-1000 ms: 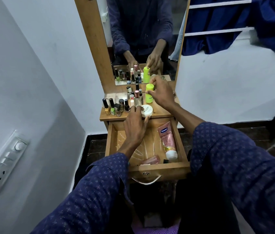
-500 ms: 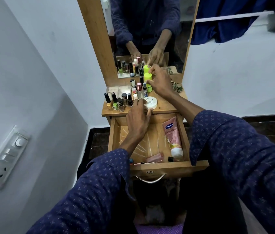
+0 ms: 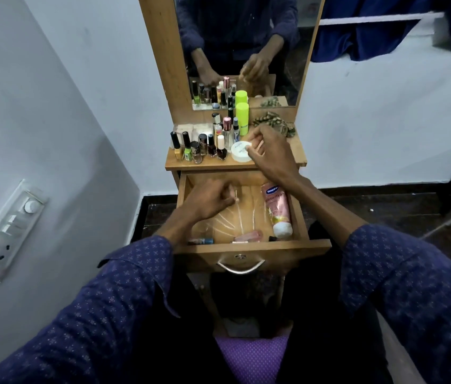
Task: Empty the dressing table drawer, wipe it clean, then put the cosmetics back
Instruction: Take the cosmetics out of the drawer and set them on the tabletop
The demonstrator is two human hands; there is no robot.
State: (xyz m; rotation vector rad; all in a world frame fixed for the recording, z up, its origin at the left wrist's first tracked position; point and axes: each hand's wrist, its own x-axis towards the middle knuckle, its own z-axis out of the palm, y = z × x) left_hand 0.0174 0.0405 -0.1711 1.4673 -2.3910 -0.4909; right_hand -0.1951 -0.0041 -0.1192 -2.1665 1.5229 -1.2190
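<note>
While the wooden drawer (image 3: 249, 250) stands pulled out nearest the person, its near end holds a few small cosmetics and a pink lotion tube (image 3: 276, 207) lies along its right wall. Over the drawer's far left part the left hand (image 3: 210, 200) is curled loosely, and whether it holds anything cannot be told. Beyond the drawer, on the tabletop (image 3: 292, 157), the right hand (image 3: 270, 151) hovers with bent, empty fingers touching a white round jar (image 3: 240, 152), nail-polish bottles (image 3: 199, 148) left of it and a green bottle (image 3: 242, 117) behind.
</note>
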